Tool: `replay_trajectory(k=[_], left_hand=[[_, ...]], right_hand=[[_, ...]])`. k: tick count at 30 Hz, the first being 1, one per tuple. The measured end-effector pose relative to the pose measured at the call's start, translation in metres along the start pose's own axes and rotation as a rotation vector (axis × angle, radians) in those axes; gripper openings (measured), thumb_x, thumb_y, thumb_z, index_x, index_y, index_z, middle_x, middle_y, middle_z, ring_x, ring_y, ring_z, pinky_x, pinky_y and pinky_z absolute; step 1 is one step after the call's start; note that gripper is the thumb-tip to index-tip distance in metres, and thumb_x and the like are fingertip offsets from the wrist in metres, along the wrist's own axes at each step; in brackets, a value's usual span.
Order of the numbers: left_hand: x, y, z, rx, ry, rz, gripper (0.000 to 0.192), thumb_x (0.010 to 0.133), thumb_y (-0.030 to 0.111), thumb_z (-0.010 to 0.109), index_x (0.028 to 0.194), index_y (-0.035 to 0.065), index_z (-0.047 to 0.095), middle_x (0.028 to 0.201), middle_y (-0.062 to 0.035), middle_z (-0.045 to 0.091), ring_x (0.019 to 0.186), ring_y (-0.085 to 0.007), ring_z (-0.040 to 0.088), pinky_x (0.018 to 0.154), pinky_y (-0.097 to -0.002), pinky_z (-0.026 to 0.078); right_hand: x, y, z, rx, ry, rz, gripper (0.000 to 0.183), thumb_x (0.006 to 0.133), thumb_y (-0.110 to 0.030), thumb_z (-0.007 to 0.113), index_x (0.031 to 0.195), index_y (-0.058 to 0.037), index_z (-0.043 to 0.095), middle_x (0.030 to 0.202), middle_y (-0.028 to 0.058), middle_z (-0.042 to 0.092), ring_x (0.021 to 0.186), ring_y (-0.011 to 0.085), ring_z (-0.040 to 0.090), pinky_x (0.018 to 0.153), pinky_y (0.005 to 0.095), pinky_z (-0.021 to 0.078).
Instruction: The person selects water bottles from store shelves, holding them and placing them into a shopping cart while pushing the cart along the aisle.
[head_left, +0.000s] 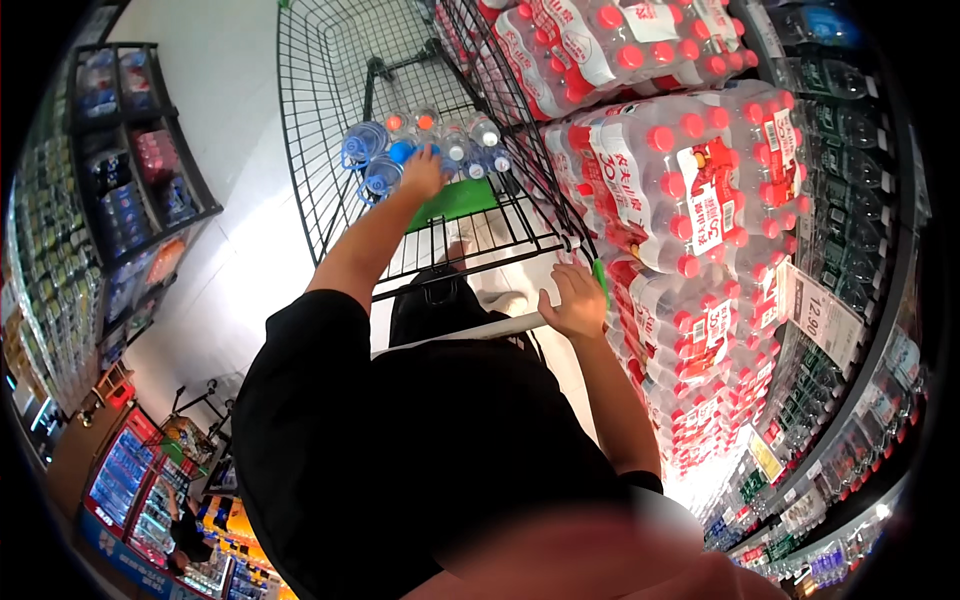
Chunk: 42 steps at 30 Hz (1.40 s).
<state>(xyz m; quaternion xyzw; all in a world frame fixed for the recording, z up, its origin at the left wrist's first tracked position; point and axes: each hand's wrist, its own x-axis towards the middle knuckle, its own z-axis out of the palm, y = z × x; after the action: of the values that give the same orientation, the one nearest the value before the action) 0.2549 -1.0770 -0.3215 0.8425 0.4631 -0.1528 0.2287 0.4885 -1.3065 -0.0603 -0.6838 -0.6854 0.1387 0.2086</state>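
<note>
A wire shopping cart (300, 172) with a green panel (461, 199) stands before me. Grouped in its near part are several plastic bottles (454, 142), some with orange, blue or white caps, and large blue-tinted bottles with handles (365, 142) on the left. My left hand (425, 174) reaches in over the bottles, its fingertips at the blue-capped ones; whether it grips one cannot be told. The pale push handle (480, 330) crosses in front of my body. At its right end rests my right hand (576, 302), beside the green corner piece, fingers bent over the handle.
Shrink-wrapped packs of red-capped bottles (637, 180) are stacked close along the cart's right side, with bottle shelves (847, 195) behind. A dark shelf rack (135, 157) stands left across the pale floor (217, 90). At the lower left are another cart (184, 442) and a person (187, 532).
</note>
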Motion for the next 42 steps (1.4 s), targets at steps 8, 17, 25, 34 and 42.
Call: replay_trajectory(k=[8, 17, 25, 34, 42], left_hand=[[-0.066, 0.006, 0.003, -0.572, -0.492, -0.095, 0.073, 0.089, 0.063, 0.036, 0.136, 0.0074, 0.042, 0.135, -0.0198, 0.046, 0.126, -0.0318, 0.043, 0.106, -0.0402, 0.031], [-0.141, 0.033, -0.064, -0.570, -0.692, -0.159, 0.077, 0.088, 0.066, 0.033, 0.108, -0.0017, 0.063, 0.098, -0.0150, 0.066, 0.084, -0.0261, 0.064, 0.083, -0.0377, 0.050], [-0.181, 0.058, -0.051, -0.738, -0.313, -0.380, 0.042, 0.090, 0.038, 0.050, 0.088, -0.0011, 0.063, 0.079, -0.0112, 0.066, 0.057, -0.0219, 0.063, 0.052, -0.0339, 0.056], [-0.222, 0.052, 0.033, -0.582, 0.061, -0.042, 0.040, 0.079, 0.037, 0.057, 0.070, -0.0013, 0.064, 0.061, -0.0109, 0.060, 0.055, -0.0208, 0.055, 0.054, -0.0366, 0.043], [-0.268, 0.157, 0.012, -0.296, -0.079, -0.196, 0.051, 0.077, 0.045, 0.057, 0.080, -0.0049, 0.067, 0.075, -0.0233, 0.065, 0.073, -0.0365, 0.064, 0.067, -0.0419, 0.048]], right_hand=[[-0.016, 0.004, -0.003, -0.050, 0.032, 0.000, 0.023, 0.072, -0.026, 0.067, 0.079, -0.0065, 0.058, 0.076, 0.0089, 0.059, 0.076, 0.0280, 0.059, 0.080, 0.0428, 0.0457], [-0.047, 0.002, -0.003, -0.064, -0.050, -0.157, 0.038, 0.084, -0.043, 0.053, 0.079, -0.0070, 0.062, 0.076, 0.0085, 0.063, 0.083, 0.0264, 0.061, 0.081, 0.0403, 0.0471], [-0.103, 0.015, 0.004, -0.032, 0.035, -0.406, 0.029, 0.085, -0.036, 0.056, 0.073, -0.0097, 0.061, 0.071, 0.0047, 0.061, 0.073, 0.0233, 0.057, 0.071, 0.0359, 0.0436], [-0.172, 0.022, -0.009, 0.001, 0.008, -0.431, 0.031, 0.082, -0.037, 0.057, 0.073, -0.0084, 0.061, 0.074, 0.0054, 0.061, 0.078, 0.0228, 0.059, 0.072, 0.0367, 0.0451], [-0.218, 0.050, -0.022, -0.067, 0.168, -0.443, 0.023, 0.073, -0.033, 0.063, 0.067, -0.0111, 0.058, 0.066, 0.0026, 0.057, 0.065, 0.0194, 0.057, 0.062, 0.0322, 0.0428]])
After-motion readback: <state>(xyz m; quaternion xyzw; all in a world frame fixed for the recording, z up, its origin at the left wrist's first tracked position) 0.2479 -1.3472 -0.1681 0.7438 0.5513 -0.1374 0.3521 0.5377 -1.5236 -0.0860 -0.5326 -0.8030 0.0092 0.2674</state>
